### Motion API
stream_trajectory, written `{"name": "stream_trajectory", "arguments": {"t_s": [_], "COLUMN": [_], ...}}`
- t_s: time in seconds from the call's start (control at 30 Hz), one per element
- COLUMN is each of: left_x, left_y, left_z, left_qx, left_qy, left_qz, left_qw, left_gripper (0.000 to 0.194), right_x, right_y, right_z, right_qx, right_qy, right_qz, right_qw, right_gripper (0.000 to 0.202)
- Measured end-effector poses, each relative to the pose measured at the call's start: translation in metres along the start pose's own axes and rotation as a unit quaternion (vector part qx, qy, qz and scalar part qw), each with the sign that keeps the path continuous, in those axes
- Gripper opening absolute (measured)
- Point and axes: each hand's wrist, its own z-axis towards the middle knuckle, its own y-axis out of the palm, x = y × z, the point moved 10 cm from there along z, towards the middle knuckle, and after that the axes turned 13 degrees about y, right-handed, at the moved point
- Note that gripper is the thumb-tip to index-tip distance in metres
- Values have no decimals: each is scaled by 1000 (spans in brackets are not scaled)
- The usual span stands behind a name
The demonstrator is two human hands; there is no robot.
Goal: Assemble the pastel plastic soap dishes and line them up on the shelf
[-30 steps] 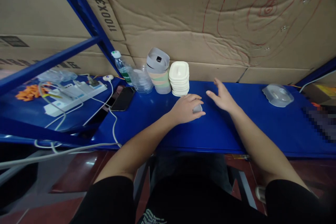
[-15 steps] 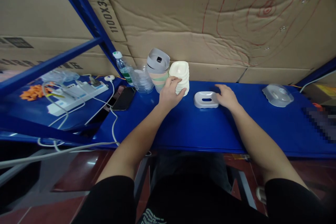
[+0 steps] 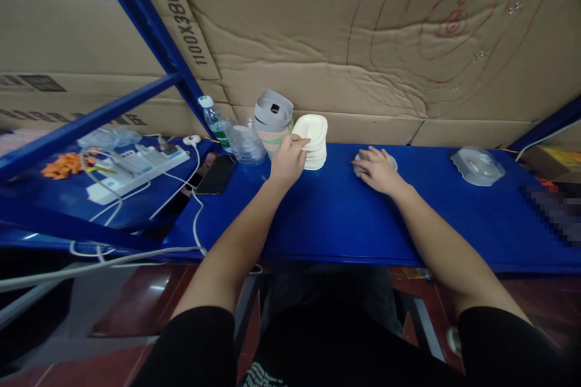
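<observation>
Hands both at the back of the blue bench (image 3: 345, 224). I see the left hand (image 3: 287, 160) pinching the top cream tray (image 3: 311, 128), tilted off its stack (image 3: 314, 157). Right hand (image 3: 376, 170) lies spread flat over a grey lid (image 3: 391, 161), just right of the stack.

Painted metal, plastic and creased cardboard

The blue surface (image 3: 345, 217) looks like glossy painted metal — smooth, with faint sheen; the stack of cream trays (image 3: 313, 145) is matt plastic, the lid (image 3: 477, 164) clear glossy plastic — behind them, brown cardboard (image 3: 363, 42) is matt, wrinkled and rough.
</observation>
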Motion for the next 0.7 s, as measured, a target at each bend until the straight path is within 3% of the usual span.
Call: {"name": "stream_trajectory", "arguments": {"t_s": [0.13,0.27,0.37,0.5,0.63,0.7], "left_x": [23,50,69,80,80,79], "left_y": [-10,4,28,61,74,74], "left_z": [-1,-6,-13,-28,-36,-36], "left_qx": [26,-14,-90,-226,-307,-309], "left_qy": [50,130,192,212,184,169], "left_qz": [-34,-95,-141,-154,-158,-155], "left_qw": [998,987,967,938,920,923], "left_gripper": [32,24,23,22,63,66], "right_x": [21,31,20,-8,-20,-23], "right_y": [-28,-45,-36,-12,10,18], "right_z": [3,2,1,-3,-6,-7], "right_qx": [78,100,40,-68,-135,-163], "right_qy": [54,114,102,22,-6,-6], "right_qz": [70,257,286,199,112,93], "right_qw": [993,954,952,977,985,982], "right_gripper": [43,57,58,47,43,41]}}
